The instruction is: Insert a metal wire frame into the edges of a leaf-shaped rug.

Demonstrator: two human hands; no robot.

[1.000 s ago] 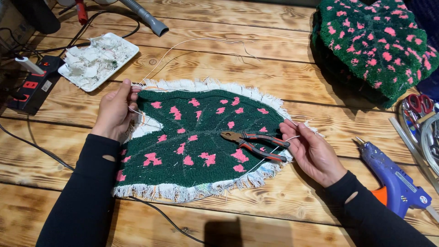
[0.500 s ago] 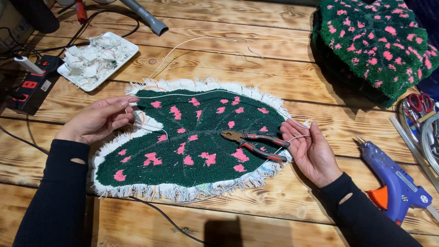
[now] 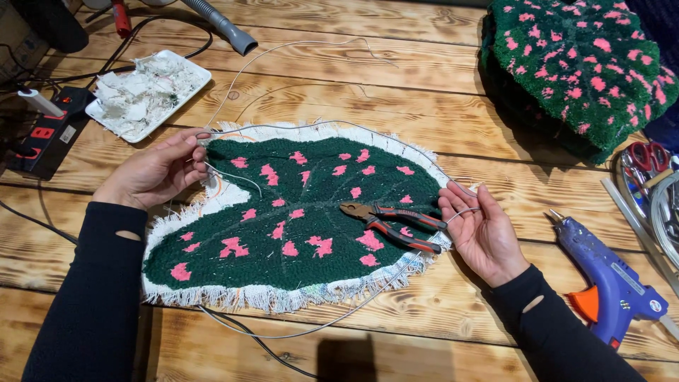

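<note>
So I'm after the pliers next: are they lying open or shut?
Slightly open. The pliers lie flat on the green leaf-shaped rug, handles spread apart; the jaws look nearly closed.
</note>
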